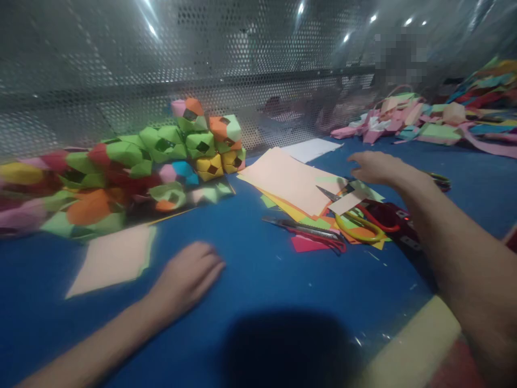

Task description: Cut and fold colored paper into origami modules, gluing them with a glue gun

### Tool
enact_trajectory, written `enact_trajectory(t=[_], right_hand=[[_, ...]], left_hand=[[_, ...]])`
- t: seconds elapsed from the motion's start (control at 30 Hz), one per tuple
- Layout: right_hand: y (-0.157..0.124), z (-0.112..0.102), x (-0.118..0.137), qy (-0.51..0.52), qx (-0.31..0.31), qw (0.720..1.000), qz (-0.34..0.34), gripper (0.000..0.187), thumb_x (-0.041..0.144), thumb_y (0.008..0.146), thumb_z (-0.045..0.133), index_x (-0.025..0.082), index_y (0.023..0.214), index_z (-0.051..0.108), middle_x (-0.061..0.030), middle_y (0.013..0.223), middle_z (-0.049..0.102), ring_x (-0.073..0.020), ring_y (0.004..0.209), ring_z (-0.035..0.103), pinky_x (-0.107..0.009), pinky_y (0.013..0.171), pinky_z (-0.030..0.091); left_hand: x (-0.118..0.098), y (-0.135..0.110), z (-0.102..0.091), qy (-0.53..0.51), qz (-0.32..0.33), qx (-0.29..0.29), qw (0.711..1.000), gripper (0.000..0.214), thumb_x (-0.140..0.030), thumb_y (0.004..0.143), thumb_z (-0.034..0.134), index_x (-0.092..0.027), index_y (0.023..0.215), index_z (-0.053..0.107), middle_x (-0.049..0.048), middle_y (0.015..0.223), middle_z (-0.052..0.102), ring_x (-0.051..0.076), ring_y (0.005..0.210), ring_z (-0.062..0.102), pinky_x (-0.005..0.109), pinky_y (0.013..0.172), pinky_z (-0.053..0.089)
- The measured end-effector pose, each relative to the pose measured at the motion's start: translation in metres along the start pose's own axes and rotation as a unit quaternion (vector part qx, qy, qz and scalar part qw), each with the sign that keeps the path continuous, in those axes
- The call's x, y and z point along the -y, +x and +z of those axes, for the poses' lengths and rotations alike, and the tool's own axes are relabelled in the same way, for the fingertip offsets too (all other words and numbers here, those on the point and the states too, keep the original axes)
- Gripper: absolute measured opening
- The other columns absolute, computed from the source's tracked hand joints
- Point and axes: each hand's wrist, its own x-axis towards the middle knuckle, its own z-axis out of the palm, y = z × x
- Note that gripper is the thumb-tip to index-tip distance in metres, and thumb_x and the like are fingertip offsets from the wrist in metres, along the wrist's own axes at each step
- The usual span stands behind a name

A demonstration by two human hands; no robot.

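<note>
My left hand (189, 272) rests on the blue table, fingers loosely curled together, with nothing visible in it. A stack of pale square paper (113, 253) lies to its left. My right hand (377, 167) reaches over the table at the right, its fingers slightly apart and empty as far as I can see. Below and left of it are large pale sheets (286, 180) on coloured paper. Yellow-handled scissors (363, 230) lie on these, a small pale paper strip (346, 202) across their blades. A second pair of scissors with red handles (315, 230) lies nearer me.
Folded paper blocks (161, 143) in many colours are piled along the left back. More paper pieces (428, 121) are heaped at the far right. A perforated metal screen (242, 54) stands behind. A dark device with a red light (407, 229) sits beneath my right forearm.
</note>
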Motion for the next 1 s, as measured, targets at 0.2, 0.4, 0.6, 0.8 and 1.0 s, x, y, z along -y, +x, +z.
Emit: enact_trajectory(t=[0.2,0.4,0.6,0.8,1.0], right_hand=[[-0.029,0.012,0.093,0.031,0.104,0.979,-0.172,0.036,0.047,0.093,0.042,0.019,0.099,0.065,-0.0101,0.104,0.07,-0.0203,0.085,0.063,-0.026,0.065,0.044],[-0.04,0.02,0.105,0.005,0.1,0.976,-0.193,0.038,0.036,0.095,0.037,0.014,0.083,0.065,-0.0166,0.088,0.069,-0.0228,0.075,0.062,-0.03,0.063,0.04],[-0.031,0.02,0.097,0.021,0.074,0.982,-0.172,0.03,0.021,0.09,0.041,0.014,0.076,0.067,-0.0149,0.079,0.069,-0.0196,0.068,0.06,-0.028,0.056,0.032],[-0.027,0.019,0.097,0.08,0.034,0.989,-0.121,0.031,0.016,0.085,0.04,0.012,0.076,0.07,-0.0166,0.085,0.07,-0.0206,0.071,0.06,-0.029,0.059,0.034],[-0.022,0.019,0.091,0.143,0.015,0.988,-0.059,0.029,0.017,0.082,0.044,0.012,0.078,0.072,-0.0158,0.086,0.071,-0.0225,0.073,0.062,-0.03,0.06,0.039]], left_hand=[[-0.002,0.001,0.0,0.008,0.002,0.008,1.0,0.021,-0.02,0.093,0.046,-0.013,0.083,0.063,0.0071,0.08,0.061,0.017,0.077,0.056,0.029,0.068,0.047],[-0.004,0.0,-0.002,0.012,-0.007,0.022,1.0,0.026,-0.021,0.094,0.043,-0.012,0.081,0.064,0.0079,0.08,0.061,0.017,0.076,0.055,0.03,0.068,0.047],[-0.005,0.001,-0.003,0.013,-0.008,0.02,1.0,0.026,-0.021,0.094,0.042,-0.013,0.082,0.064,0.0074,0.08,0.061,0.016,0.076,0.056,0.029,0.068,0.048],[-0.005,0.002,-0.001,0.023,-0.014,0.026,0.999,0.026,-0.021,0.094,0.043,-0.013,0.082,0.065,0.0077,0.079,0.061,0.017,0.076,0.056,0.029,0.068,0.048],[-0.003,0.0,-0.002,0.022,-0.012,0.03,0.999,0.027,-0.022,0.094,0.042,-0.013,0.082,0.064,0.0081,0.08,0.061,0.017,0.076,0.056,0.029,0.068,0.048]])
